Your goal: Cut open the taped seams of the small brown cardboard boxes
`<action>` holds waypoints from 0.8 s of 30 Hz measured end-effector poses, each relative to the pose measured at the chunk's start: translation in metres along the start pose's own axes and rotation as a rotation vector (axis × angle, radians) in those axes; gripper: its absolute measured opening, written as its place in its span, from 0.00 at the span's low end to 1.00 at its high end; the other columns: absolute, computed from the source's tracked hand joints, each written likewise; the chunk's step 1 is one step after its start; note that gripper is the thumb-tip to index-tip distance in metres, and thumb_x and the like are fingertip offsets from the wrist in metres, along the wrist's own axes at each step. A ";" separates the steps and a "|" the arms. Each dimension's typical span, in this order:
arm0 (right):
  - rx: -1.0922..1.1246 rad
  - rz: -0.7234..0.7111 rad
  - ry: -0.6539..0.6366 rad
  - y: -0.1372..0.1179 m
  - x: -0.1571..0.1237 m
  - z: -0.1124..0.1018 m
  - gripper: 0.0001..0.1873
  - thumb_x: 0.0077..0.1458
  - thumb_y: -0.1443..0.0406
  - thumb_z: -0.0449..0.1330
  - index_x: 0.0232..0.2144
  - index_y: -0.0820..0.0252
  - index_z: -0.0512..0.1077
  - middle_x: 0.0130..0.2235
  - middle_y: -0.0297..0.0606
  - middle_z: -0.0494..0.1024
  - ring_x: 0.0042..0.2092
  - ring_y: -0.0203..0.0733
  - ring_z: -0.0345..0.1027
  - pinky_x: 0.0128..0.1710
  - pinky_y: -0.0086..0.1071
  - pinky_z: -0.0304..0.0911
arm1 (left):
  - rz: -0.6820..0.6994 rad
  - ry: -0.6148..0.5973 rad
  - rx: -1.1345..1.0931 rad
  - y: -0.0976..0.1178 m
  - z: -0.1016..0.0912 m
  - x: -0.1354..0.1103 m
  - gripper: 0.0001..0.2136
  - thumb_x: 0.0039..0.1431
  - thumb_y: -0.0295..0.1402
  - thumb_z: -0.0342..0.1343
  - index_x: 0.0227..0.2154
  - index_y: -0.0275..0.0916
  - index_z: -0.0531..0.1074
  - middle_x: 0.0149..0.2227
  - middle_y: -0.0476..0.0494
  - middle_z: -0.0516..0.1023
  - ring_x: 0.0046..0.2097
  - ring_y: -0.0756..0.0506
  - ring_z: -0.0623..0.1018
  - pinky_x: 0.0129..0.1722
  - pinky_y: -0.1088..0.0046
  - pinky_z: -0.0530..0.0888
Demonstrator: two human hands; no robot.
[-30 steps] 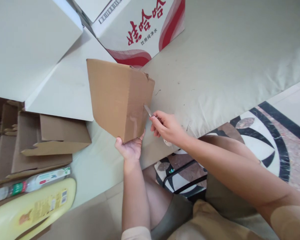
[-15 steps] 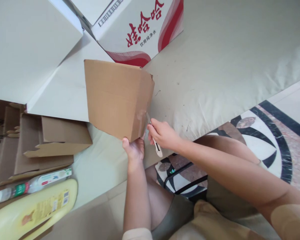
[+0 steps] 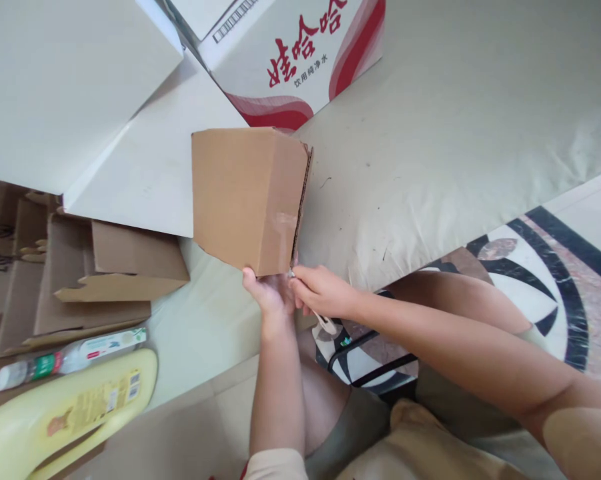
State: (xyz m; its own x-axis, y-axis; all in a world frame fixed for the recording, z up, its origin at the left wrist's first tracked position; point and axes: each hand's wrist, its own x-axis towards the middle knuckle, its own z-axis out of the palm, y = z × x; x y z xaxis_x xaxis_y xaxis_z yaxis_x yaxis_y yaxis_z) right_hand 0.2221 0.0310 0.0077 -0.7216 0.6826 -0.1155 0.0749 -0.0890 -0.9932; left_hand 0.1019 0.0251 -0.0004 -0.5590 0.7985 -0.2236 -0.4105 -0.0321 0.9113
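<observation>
A small brown cardboard box (image 3: 245,197) is held up above a pale sheet-covered surface. My left hand (image 3: 266,293) grips its bottom corner from below, fingers closed on the cardboard. My right hand (image 3: 317,291) is closed around a utility knife (image 3: 320,319). The blade tip touches the box's lower right edge, beside a strip of clear tape, and the pale handle sticks out below my fist. The box's right edge shows raw corrugated board along its whole height.
A white and red printed carton (image 3: 300,57) stands behind the box, with large white flaps (image 3: 80,87) spread left. Flattened brown cardboard (image 3: 80,280) lies at left, with a plastic bottle (image 3: 65,360) and a yellow container (image 3: 70,417) below. Patterned floor (image 3: 530,267) shows right.
The knife has travelled down the box's right edge from mid-height to the bottom corner. The box has turned slightly and shifted right, and my two hands now almost touch.
</observation>
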 end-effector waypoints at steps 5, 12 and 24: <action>-0.074 -0.092 0.104 -0.006 -0.006 -0.012 0.15 0.62 0.66 0.50 0.22 0.56 0.62 0.21 0.28 0.70 0.24 0.33 0.63 0.30 0.29 0.56 | -0.045 0.035 -0.116 0.016 -0.009 0.003 0.30 0.50 0.63 0.48 0.47 0.49 0.72 0.54 0.41 0.75 0.55 0.37 0.75 0.51 0.54 0.75; -0.090 -0.036 0.546 -0.009 0.001 -0.052 0.07 0.57 0.65 0.54 0.39 0.56 0.68 0.34 0.34 0.74 0.31 0.37 0.63 0.36 0.34 0.58 | -0.072 0.007 -0.181 0.028 -0.020 0.002 0.29 0.48 0.61 0.52 0.48 0.49 0.73 0.53 0.40 0.75 0.55 0.36 0.74 0.48 0.54 0.77; 0.278 -0.219 0.629 -0.005 0.003 -0.049 0.30 0.46 0.57 0.68 0.43 0.53 0.54 0.53 0.45 0.70 0.52 0.46 0.72 0.55 0.43 0.67 | -0.109 -0.140 -0.087 0.007 -0.002 -0.013 0.32 0.43 0.59 0.58 0.47 0.45 0.75 0.49 0.38 0.77 0.50 0.36 0.76 0.44 0.60 0.76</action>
State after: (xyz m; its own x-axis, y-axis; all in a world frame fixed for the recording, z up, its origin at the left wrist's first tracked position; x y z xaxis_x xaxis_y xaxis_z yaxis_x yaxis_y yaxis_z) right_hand 0.2533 0.0688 0.0117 -0.1607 0.9869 0.0165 -0.2645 -0.0270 -0.9640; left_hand 0.1051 0.0137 0.0079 -0.4045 0.8758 -0.2633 -0.5271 0.0120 0.8497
